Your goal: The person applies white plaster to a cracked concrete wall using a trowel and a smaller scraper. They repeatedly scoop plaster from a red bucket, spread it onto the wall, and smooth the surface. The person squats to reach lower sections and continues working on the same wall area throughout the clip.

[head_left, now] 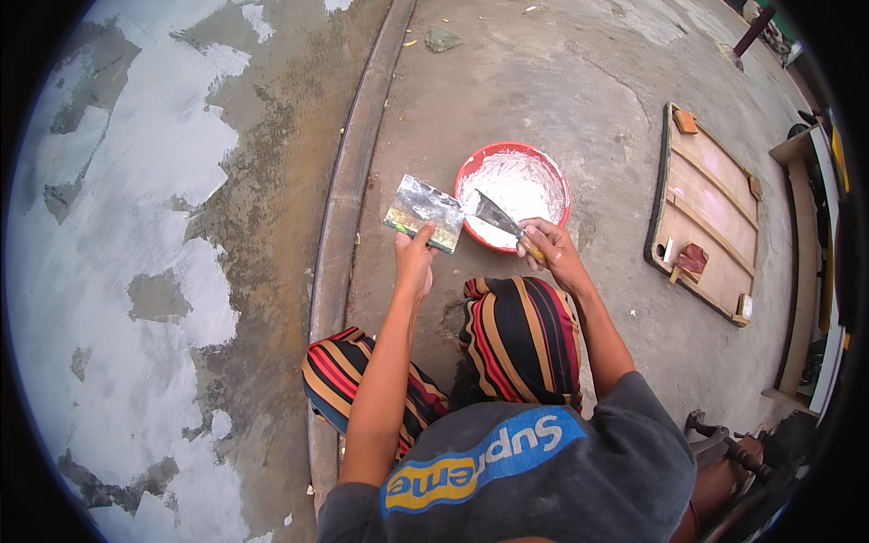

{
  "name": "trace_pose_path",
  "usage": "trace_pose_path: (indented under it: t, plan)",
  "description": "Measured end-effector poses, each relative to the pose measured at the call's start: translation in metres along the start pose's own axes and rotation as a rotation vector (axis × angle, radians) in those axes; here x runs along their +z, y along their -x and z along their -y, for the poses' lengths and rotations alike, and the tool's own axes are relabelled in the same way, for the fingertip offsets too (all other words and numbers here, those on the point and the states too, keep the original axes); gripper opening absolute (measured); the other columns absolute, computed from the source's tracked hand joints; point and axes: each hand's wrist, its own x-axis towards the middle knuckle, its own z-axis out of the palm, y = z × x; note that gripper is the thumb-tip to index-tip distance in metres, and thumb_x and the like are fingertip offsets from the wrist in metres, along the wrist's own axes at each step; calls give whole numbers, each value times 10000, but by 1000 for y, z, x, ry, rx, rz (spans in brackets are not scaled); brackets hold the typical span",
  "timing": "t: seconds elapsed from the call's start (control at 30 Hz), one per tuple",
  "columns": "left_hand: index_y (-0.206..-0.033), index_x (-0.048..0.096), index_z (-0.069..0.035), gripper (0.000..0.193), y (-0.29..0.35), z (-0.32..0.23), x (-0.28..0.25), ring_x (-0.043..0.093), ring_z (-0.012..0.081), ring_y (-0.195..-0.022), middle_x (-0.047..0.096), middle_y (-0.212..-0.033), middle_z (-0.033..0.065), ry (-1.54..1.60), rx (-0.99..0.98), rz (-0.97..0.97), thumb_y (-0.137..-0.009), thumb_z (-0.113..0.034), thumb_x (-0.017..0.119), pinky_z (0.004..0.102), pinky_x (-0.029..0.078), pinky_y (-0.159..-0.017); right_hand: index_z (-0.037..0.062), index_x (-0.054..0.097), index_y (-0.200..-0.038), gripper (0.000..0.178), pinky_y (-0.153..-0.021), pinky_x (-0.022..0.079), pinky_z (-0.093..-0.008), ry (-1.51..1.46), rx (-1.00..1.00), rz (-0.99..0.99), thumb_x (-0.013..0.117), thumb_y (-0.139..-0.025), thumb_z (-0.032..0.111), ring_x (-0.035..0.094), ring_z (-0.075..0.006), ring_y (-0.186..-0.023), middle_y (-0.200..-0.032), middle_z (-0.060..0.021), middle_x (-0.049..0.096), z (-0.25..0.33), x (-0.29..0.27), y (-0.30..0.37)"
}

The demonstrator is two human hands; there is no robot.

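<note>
My left hand [416, 259] grips a flat rectangular plate [422, 210] smeared with white and grey, its thumb lying on the face. In my right hand [554, 249] is a putty knife [493, 214] with a yellowish handle; its dark blade points up and left, over the basin's near-left part. The red basin [565, 185] stands on the ground just beyond my knees and holds white putty [520, 185], spread up its inner wall. Between the plate's right edge and the knife's blade tip there is a small gap.
On the left, a wall [172, 181] carries patchy white putty, with a raised concrete edge [348, 181] along its foot. To the right lies a wooden panel [711, 217] with small blocks on it. A stone [442, 38] sits farther off. Wooden furniture [801, 271] stands at far right.
</note>
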Motion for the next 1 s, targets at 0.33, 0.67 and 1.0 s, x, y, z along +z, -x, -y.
trace_pose_path:
  t: [0.33, 0.67, 1.0]
  plan:
    - [-1049, 587, -17, 175, 7, -17, 3, 653, 122, -761, 671, -895, 66, 166, -369, 152, -892, -88, 555, 271, 541, -622, 59, 642, -1198, 278, -720, 474, -277, 269, -330, -59, 550, -950, 143, 581, -121, -785, -916, -58, 664, 4, 12, -10]
    - [-1038, 572, 49, 195, -7, -3, 0, 644, 133, -644, 671, -851, 107, 358, -338, 181, -933, -112, 541, 173, 534, -453, 55, 710, -1074, 244, -761, 479, -277, 602, -464, -100, 597, -859, 27, 625, -164, -817, -885, -106, 687, 0, -8, 15]
    - [-1080, 531, 101, 210, -9, 3, 24, 630, 144, -694, 626, -896, 140, 691, -521, 307, -963, -61, 468, 187, 541, -493, 19, 697, -1075, 222, -774, 491, -281, 389, -497, -153, 635, -863, 45, 636, -160, -859, -971, -110, 692, 26, 10, 8]
